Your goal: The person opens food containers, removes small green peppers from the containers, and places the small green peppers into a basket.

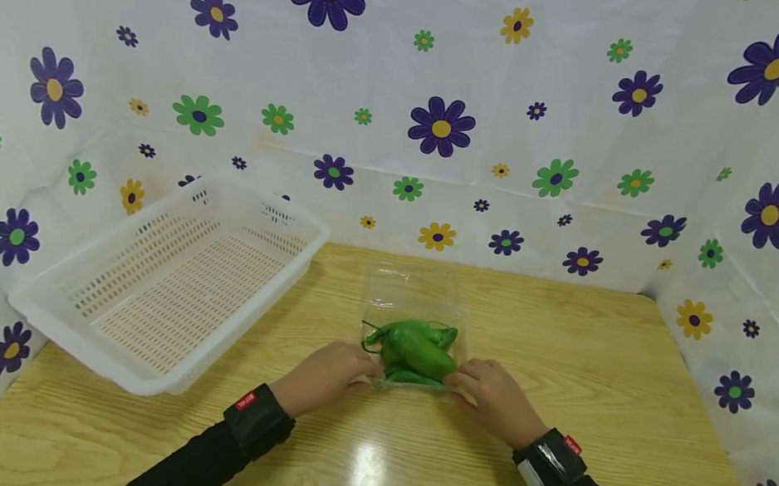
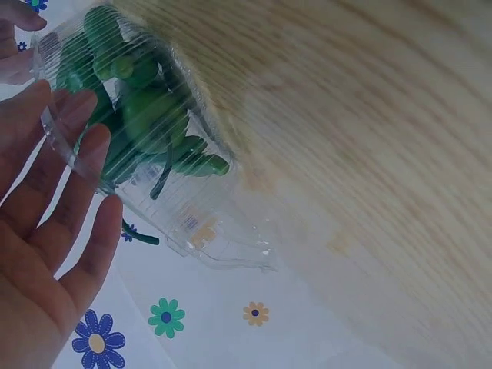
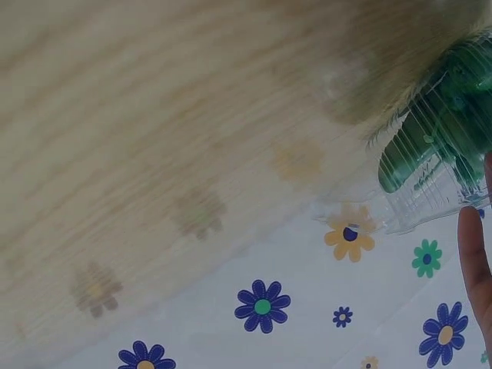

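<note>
A clear plastic bag (image 1: 413,287) lies flat on the table, with several green peppers (image 1: 419,350) in its nearer part. Their thin, dark green stems show at the left. My left hand (image 1: 332,375) grips the near left corner of the bag; in the left wrist view its fingers (image 2: 88,157) lie along the clear edge. At the near right corner, my right hand (image 1: 495,397) pinches the plastic beside the peppers. Just one finger (image 3: 473,254) of it shows clearly in the right wrist view, against the bag's edge. The thumbs are partly hidden.
To the left stands a white perforated plastic basket (image 1: 239,338), with nothing visible in it. The wooden table (image 1: 571,346) meets a white flowered cloth (image 1: 386,66) at the back and both sides. Light glares on the wood in front of the bag.
</note>
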Action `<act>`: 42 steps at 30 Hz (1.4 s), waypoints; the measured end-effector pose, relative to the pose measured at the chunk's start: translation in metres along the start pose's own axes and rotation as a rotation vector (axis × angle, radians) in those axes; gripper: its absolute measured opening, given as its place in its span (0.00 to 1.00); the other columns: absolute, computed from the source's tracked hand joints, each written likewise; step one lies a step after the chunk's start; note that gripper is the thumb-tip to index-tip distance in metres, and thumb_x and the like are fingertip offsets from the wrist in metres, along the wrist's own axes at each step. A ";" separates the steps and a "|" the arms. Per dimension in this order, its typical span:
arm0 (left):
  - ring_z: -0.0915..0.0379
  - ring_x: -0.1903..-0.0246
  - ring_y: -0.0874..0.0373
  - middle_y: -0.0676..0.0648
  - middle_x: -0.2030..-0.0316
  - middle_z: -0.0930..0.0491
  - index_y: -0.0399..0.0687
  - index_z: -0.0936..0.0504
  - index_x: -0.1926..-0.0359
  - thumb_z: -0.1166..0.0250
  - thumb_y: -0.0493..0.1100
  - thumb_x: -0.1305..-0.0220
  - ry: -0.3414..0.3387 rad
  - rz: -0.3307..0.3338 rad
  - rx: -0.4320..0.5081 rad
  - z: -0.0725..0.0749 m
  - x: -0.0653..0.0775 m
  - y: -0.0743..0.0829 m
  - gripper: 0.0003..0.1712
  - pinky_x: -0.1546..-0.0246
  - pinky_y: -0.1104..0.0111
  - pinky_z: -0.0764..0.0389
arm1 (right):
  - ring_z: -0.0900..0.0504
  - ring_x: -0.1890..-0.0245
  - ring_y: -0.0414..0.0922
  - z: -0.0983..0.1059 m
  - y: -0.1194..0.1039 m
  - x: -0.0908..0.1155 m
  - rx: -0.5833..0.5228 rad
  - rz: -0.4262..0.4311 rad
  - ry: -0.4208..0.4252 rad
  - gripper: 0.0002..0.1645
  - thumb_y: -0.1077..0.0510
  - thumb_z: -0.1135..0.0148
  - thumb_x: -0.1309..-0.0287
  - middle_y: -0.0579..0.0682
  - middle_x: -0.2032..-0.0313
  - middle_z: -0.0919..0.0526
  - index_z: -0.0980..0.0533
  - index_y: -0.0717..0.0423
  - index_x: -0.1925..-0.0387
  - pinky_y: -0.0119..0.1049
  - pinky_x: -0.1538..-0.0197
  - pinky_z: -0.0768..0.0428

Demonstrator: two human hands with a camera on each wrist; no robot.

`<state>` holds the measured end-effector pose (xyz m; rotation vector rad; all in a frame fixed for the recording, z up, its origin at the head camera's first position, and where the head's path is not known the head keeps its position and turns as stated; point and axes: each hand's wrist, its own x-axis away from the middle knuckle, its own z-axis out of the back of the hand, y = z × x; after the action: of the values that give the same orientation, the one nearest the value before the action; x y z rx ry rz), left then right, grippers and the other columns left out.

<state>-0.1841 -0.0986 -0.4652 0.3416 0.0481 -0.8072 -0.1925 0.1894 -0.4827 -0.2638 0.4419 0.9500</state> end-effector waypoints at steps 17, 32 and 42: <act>0.24 0.56 0.57 0.50 0.57 0.21 0.51 0.20 0.50 0.33 0.44 0.43 0.047 -0.132 -0.223 0.023 -0.038 0.026 0.18 0.51 0.64 0.24 | 0.20 0.67 0.38 0.004 -0.020 0.006 -0.014 0.085 0.034 0.18 0.60 0.21 0.67 0.42 0.69 0.17 0.19 0.50 0.69 0.33 0.62 0.24; 0.31 0.45 0.55 0.50 0.46 0.28 0.55 0.25 0.43 0.37 0.51 0.39 -0.152 -0.276 -0.515 -0.008 -0.079 0.030 0.23 0.44 0.64 0.28 | 0.20 0.67 0.38 0.003 -0.021 0.006 0.028 0.093 0.013 0.18 0.58 0.22 0.65 0.42 0.68 0.17 0.19 0.49 0.67 0.33 0.62 0.25; 0.32 0.44 0.53 0.47 0.42 0.31 0.54 0.28 0.41 0.36 0.52 0.40 -0.179 -0.234 -0.492 -0.015 -0.079 0.028 0.26 0.47 0.63 0.26 | 0.20 0.66 0.38 0.004 -0.020 0.007 0.018 0.081 -0.001 0.17 0.58 0.23 0.64 0.42 0.68 0.17 0.19 0.50 0.67 0.34 0.61 0.25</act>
<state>-0.2175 -0.0202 -0.4575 -0.2059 0.1185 -1.0229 -0.1716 0.1852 -0.4819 -0.2303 0.4633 1.0248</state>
